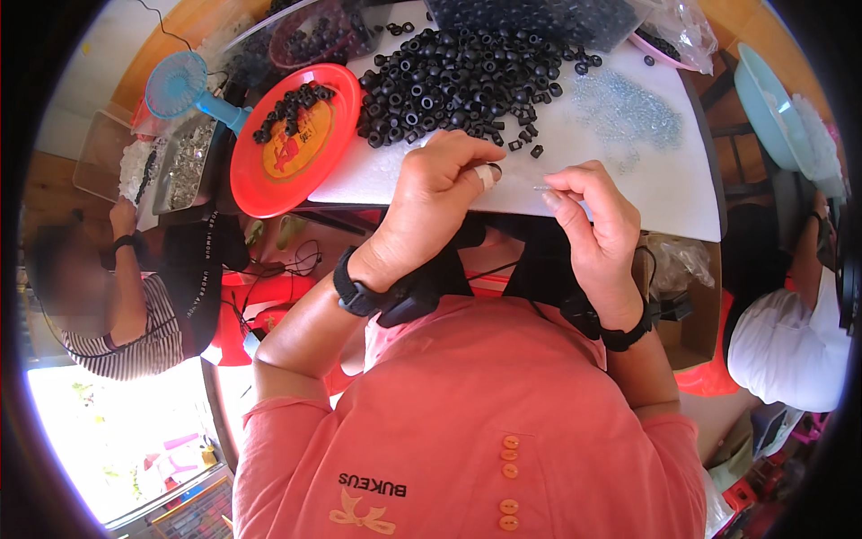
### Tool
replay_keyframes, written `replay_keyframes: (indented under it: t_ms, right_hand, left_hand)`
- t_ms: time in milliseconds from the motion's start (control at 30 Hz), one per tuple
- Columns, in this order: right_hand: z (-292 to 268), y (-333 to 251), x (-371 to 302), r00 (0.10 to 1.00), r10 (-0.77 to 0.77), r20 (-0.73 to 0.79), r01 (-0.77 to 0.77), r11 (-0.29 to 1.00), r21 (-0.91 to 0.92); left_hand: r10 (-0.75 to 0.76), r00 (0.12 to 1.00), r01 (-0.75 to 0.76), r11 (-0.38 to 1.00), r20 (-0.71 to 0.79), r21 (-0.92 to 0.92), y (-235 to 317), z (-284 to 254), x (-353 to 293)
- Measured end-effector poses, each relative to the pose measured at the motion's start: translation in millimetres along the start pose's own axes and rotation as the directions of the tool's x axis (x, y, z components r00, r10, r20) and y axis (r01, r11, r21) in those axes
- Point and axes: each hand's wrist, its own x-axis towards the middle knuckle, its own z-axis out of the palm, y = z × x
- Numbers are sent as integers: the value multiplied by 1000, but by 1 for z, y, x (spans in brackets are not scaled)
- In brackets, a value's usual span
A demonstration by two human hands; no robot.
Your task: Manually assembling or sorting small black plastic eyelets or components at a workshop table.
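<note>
My left hand [437, 184] is closed in a pinch over the near edge of the white table top [355, 184]. Between its thumb and finger shows a small black ring-shaped piece [495, 169]; a white wrap covers part of the thumb. To its right, my right hand [600, 216] pinches a tiny slim, pale piece [542, 188] whose kind is too small to tell. The two hands are apart, fingertips facing each other. Just beyond them lies a big heap of hollow black plastic pieces [449, 85]. Small clear pieces [628, 112] are scattered at the right.
A red plate [247, 180] with black pieces rests at the left, beside a blue fan [180, 85] and a metal tray [190, 166]. A clear bag [539, 20] of black pieces lies at the back. Co-workers sit at both sides; a light-blue basin [768, 108] stands right.
</note>
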Motion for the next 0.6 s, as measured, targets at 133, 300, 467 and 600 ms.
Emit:
replay_keyframes:
  t_ms: [133,300,467,600]
  right_hand:
    - [6,-8,5,1000,2,5,-2,999,48]
    - [14,-15,11,1000,-14,12,13,997,75]
    - [14,-17,12,998,-30,46,29,999,25]
    - [17,-23,15,999,-36,30,34,997,65]
  left_hand:
    - [-338,932,360,837,127,-411,19,-7,-8]
    - [-385,906,378,552,175,-743,23,-4,-13]
    - [-414,871,444,427,265,-788,20,-7,-14]
    - [-388,869,438,317,306,-841,14,-6,-15]
